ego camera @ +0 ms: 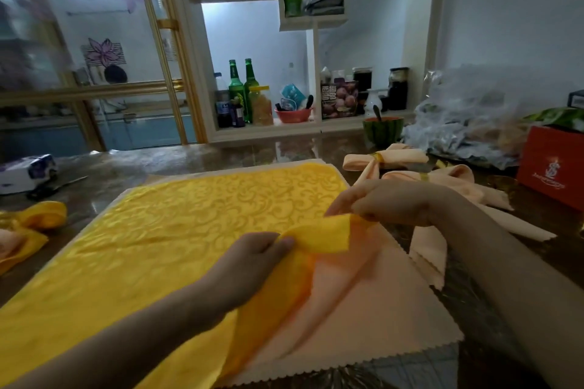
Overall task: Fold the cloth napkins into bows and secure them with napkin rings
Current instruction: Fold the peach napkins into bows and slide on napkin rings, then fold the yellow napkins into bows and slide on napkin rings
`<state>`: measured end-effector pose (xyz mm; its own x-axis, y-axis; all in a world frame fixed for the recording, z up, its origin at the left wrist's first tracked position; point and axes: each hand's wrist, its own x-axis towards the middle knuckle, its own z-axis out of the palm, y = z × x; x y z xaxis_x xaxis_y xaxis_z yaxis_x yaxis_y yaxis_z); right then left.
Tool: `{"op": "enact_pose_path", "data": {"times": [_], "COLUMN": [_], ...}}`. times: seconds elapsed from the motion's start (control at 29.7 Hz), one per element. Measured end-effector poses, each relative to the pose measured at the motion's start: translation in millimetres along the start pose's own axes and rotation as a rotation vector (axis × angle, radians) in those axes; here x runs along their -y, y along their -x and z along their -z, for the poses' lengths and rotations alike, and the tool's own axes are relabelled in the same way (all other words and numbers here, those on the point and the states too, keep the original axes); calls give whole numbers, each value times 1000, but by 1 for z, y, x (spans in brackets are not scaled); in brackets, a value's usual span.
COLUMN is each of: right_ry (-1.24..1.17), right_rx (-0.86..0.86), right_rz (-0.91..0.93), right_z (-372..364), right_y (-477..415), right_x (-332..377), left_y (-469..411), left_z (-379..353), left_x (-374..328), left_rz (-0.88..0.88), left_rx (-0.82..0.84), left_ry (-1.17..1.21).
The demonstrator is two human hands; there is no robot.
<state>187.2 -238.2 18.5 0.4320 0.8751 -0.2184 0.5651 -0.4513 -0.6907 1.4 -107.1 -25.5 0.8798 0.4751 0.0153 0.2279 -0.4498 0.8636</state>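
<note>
- We are pinching the lifted right edge of the yellow napkin [189, 230] with our left hand [252, 259], thumb and fingers closed on the cloth.
- Our right hand [388, 202] is gripping the same edge, farther away.
- The napkin is lying over a peach napkin [363, 309].
- Peach bows [407, 156] in gold rings [377, 157] are sitting far right.
</note>
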Motion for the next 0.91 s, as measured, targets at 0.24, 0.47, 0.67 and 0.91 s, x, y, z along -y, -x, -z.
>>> {"op": "enact_pose_path", "data": {"times": [0.24, 0.47, 0.67, 0.91], "right_ry": [153, 165, 57, 217], "right_rx": [-93, -183, -214, 42], "right_rz": [28, 55, 39, -145], "right_z": [-9, -15, -9, 8], "right_y": [-23, -35, -36, -18], "right_x": [1, -1, 1, -6], "left_y": [2, 6, 14, 17], "left_z": [48, 51, 44, 25], "left_x": [5, 12, 2, 1], "left_rz": [271, 225, 273, 159], "left_rx": [214, 276, 137, 174], "left_ry": [149, 167, 438, 274]}}
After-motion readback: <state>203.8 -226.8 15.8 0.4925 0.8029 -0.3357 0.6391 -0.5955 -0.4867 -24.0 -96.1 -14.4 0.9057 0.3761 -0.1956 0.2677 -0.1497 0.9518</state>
